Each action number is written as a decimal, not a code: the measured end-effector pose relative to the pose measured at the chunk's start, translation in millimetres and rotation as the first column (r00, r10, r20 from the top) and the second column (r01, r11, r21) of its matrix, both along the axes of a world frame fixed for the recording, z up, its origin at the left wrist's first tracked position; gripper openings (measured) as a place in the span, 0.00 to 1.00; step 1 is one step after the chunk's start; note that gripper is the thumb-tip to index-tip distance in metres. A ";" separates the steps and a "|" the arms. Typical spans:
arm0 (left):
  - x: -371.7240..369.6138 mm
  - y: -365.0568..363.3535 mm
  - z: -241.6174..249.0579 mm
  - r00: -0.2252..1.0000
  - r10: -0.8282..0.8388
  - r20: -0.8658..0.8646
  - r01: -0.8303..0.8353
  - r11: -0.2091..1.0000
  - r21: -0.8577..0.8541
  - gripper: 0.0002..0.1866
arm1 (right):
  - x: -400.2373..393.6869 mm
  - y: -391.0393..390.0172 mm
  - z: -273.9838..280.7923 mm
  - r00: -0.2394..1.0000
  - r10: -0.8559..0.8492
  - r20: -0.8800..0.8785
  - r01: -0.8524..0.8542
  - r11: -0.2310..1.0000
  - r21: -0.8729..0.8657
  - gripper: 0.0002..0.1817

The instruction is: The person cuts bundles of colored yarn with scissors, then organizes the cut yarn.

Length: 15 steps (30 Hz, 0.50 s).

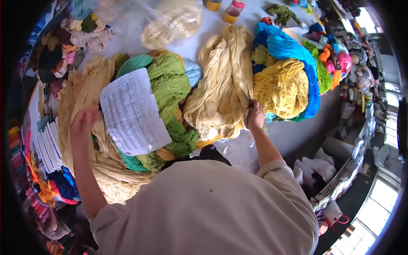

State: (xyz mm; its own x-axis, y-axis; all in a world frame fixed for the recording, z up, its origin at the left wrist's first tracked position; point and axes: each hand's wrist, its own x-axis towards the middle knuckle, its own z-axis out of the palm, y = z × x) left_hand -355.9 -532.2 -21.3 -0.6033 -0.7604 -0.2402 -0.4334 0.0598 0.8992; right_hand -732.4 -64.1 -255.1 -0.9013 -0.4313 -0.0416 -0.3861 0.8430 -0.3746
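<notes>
My left hand [86, 120] is at the left edge of a printed paper sheet [134, 112], over a long cream yarn hank [85, 91]. Its fingers are loosely apart and slightly blurred, and nothing shows in them. Closed around dark, thin-bladed scissors [247, 98], my right hand [255, 115] is at the right side of another cream yarn hank [223, 80]. The fingers cover most of the scissors. Green yarn [170, 80] lies under and beside the sheet. Just right of my right hand is a yellow yarn bundle [282, 89].
Bright blue yarn [293, 46] curves around the yellow bundle. A clear plastic bag with pale yarn [174, 23] and a pink-and-yellow container [233, 10] stand at the back of the table. Mixed coloured yarn [333, 61] lies far right. Stacked white papers [49, 146] are at left.
</notes>
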 end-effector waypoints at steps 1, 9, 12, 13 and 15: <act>6.3 17.6 4.9 1.000 -0.009 -0.007 0.008 0.994 -0.105 0.19 | 2.2 -2.8 16.9 0.996 -0.059 0.073 0.067 0.991 -0.112 0.20; -84.2 157.7 -25.0 0.772 -0.201 -0.603 0.425 0.868 0.255 0.12 | -58.2 -46.2 245.2 0.902 0.331 0.276 0.089 0.484 -0.871 0.29; -147.7 200.1 -47.0 0.719 -0.203 -0.664 0.486 0.830 0.273 0.11 | -97.0 -67.7 334.9 0.866 0.476 0.154 -0.069 0.419 -0.905 0.30; -166.1 211.3 -50.5 0.710 -0.223 -0.668 0.465 0.861 0.206 0.11 | -104.1 -74.5 360.2 0.827 0.562 0.006 -0.255 0.385 -0.887 0.30; -194.9 230.4 -38.0 0.661 -0.225 -0.716 0.426 0.898 0.111 0.11 | -74.8 -85.3 427.6 0.797 0.602 0.043 -0.252 0.397 -0.882 0.30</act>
